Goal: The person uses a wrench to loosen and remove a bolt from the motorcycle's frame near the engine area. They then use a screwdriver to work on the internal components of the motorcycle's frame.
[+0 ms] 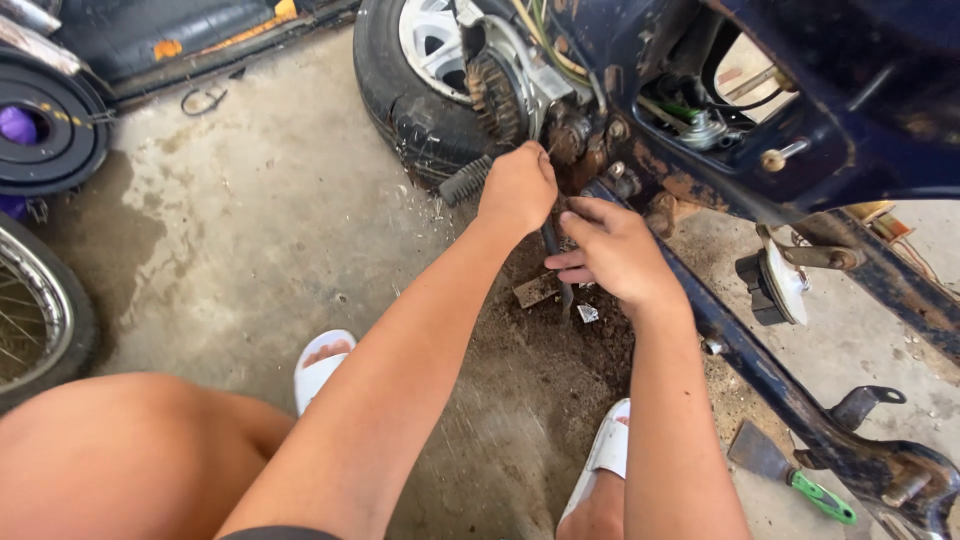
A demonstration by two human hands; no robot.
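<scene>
My left hand [518,185] is closed in a fist against the rusty underside of a dark blue motorbike frame [800,150], just below a toothed sprocket [494,95] by the rear wheel [415,95]. My right hand [612,250] sits beside it, fingers curled around a thin dark tool shaft [553,243] that points down toward a patch of dirt [560,330]. What the left fist holds is hidden. A ribbed black footpeg [464,180] sticks out left of my left hand.
A green-handled scraper [790,470] lies on the concrete at the lower right. A spoked wheel [40,310] and a black tyre [50,125] stand at the left. My knee and white sandals [318,368] are below. A small metal piece [535,290] lies in the dirt.
</scene>
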